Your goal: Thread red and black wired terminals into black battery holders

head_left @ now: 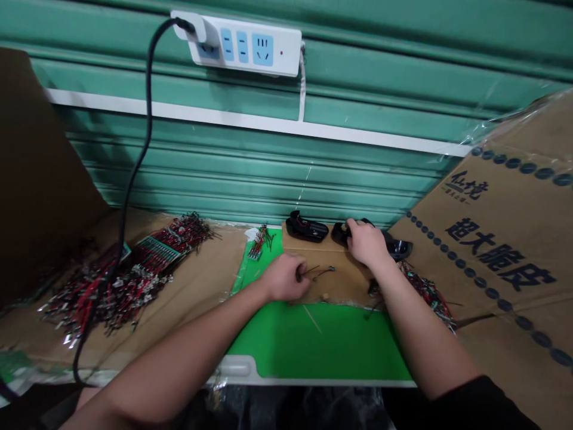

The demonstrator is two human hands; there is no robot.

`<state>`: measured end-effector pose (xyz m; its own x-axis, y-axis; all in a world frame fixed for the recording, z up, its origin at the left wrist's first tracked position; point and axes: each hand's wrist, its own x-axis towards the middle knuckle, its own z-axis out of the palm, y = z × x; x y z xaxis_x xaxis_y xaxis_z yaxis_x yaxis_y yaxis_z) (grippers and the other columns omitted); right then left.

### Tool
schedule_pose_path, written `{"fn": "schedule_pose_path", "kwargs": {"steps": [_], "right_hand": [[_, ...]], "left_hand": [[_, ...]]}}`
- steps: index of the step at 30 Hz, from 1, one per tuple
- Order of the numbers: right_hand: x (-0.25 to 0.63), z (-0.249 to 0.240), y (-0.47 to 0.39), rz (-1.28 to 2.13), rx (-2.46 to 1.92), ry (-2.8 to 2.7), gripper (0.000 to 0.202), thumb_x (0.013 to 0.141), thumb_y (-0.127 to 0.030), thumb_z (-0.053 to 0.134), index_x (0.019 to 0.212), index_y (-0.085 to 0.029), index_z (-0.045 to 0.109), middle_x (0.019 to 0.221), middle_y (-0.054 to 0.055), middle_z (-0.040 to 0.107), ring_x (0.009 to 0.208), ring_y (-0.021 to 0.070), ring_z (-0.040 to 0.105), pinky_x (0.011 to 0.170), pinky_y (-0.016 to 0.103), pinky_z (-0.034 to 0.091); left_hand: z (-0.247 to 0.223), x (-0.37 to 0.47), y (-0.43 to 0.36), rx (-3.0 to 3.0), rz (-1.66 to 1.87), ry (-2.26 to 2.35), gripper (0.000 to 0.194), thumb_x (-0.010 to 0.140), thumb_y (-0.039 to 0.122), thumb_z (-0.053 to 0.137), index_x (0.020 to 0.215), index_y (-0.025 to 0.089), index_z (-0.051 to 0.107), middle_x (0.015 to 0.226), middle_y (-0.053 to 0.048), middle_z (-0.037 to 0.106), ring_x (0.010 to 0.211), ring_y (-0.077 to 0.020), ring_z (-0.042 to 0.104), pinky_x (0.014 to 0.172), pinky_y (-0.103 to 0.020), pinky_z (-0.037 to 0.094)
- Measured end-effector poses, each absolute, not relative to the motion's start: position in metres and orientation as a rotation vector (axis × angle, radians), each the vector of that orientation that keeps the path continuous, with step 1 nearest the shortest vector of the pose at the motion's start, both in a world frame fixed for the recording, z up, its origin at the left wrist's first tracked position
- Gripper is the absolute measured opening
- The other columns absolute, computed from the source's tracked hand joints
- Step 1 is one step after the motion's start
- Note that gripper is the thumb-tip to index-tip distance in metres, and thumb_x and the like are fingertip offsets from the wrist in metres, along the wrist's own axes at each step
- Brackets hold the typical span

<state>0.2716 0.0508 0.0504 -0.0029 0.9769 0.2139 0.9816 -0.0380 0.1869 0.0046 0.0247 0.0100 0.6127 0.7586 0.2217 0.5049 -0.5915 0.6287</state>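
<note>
My left hand [286, 276] is closed above a piece of brown cardboard, its fingers curled round something small and dark that is mostly hidden. Just right of it lies a thin wire with a small part at its end [330, 269]. At the back, my right hand [364, 240] has its fingers closed on a black plastic shell [338, 233], partly covered by the hand. To its left rests another black plastic shell [307, 229] with red wire inside. A glossy black piece [400, 248] shows beyond my right wrist.
Bundles of red and black wires [129, 292] with green circuit boards [159, 251] cover the left cardboard. A smaller bundle [259, 242] lies on the green tabletop [322, 346]. More wires [427, 295] sit by the right carton [496, 239]. A black cable [138, 161] hangs from the power strip [250, 46].
</note>
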Motion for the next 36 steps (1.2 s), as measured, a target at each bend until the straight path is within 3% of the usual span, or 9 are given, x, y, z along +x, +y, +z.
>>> {"fn": "schedule_pose_path", "kwargs": {"steps": [3, 7, 16, 20, 26, 30, 36], "right_hand": [[0.276, 0.053, 0.048, -0.475, -2.209, -2.083, 0.03, 0.099, -0.02, 0.054, 0.128, -0.016, 0.063, 0.111, 0.017, 0.076, 0.097, 0.0321, 0.072, 0.075, 0.037, 0.045], [0.289, 0.055, 0.048, -0.524, -2.209, -1.86, 0.031, 0.1, -0.023, 0.052, 0.128, -0.016, 0.065, 0.108, 0.017, 0.077, 0.095, 0.0334, 0.073, 0.074, 0.037, 0.046], [0.309, 0.062, 0.04, -0.49, -1.789, -1.616, 0.024, 0.095, -0.024, 0.054, 0.114, -0.016, 0.067, 0.111, 0.02, 0.075, 0.106, 0.0363, 0.069, 0.096, 0.046, 0.052], [0.299, 0.069, 0.028, -0.453, -1.667, -1.52, 0.019, 0.094, -0.027, 0.057, 0.108, -0.019, 0.065, 0.106, 0.016, 0.075, 0.101, 0.0324, 0.072, 0.098, 0.045, 0.054], [0.275, 0.067, 0.013, -0.182, -1.525, -1.624, 0.015, 0.087, -0.029, 0.066, 0.1, -0.023, 0.066, 0.088, 0.004, 0.075, 0.075, 0.0229, 0.072, 0.077, 0.034, 0.058], [0.257, 0.062, 0.003, -0.18, -1.39, -1.857, 0.011, 0.088, -0.023, 0.063, 0.099, -0.023, 0.067, 0.09, 0.004, 0.074, 0.08, 0.0226, 0.07, 0.081, 0.034, 0.056], [0.222, 0.057, -0.015, -0.223, -1.293, -2.276, 0.011, 0.09, -0.013, 0.058, 0.093, -0.023, 0.06, 0.094, 0.009, 0.07, 0.094, 0.0262, 0.066, 0.081, 0.035, 0.05]], "left_hand": [[0.013, 0.005, 0.024, 2.196, 0.648, 1.113, 0.019, 0.073, 0.015, 0.066, 0.072, 0.023, 0.049, 0.063, 0.004, 0.054, 0.061, -0.0151, 0.047, 0.062, -0.03, 0.033], [0.013, 0.006, 0.024, 2.132, 0.678, 1.134, 0.014, 0.071, 0.012, 0.065, 0.076, 0.022, 0.057, 0.067, 0.003, 0.062, 0.061, -0.0146, 0.054, 0.061, -0.028, 0.035], [0.005, 0.005, 0.029, 2.156, 0.654, 1.079, 0.011, 0.074, 0.015, 0.065, 0.079, 0.019, 0.074, 0.075, -0.002, 0.074, 0.067, -0.017, 0.063, 0.065, -0.028, 0.041], [0.003, 0.006, 0.032, 2.137, 0.678, 1.036, 0.012, 0.079, 0.018, 0.064, 0.075, 0.018, 0.076, 0.068, -0.002, 0.07, 0.062, -0.0158, 0.058, 0.062, -0.028, 0.036], [0.017, -0.002, 0.043, 1.464, 0.81, 0.765, 0.022, 0.07, 0.035, 0.083, 0.073, 0.013, 0.079, 0.067, -0.007, 0.07, 0.061, -0.0163, 0.058, 0.063, -0.029, 0.042], [0.034, -0.012, 0.051, 1.031, 0.961, 0.528, 0.026, 0.063, 0.033, 0.088, 0.071, 0.012, 0.076, 0.057, -0.003, 0.059, 0.053, -0.0126, 0.05, 0.055, -0.027, 0.038], [0.04, -0.014, 0.052, 0.8, 1.106, 0.492, 0.028, 0.062, 0.027, 0.092, 0.072, 0.01, 0.073, 0.062, -0.001, 0.054, 0.057, -0.0101, 0.049, 0.052, -0.023, 0.035]]}}
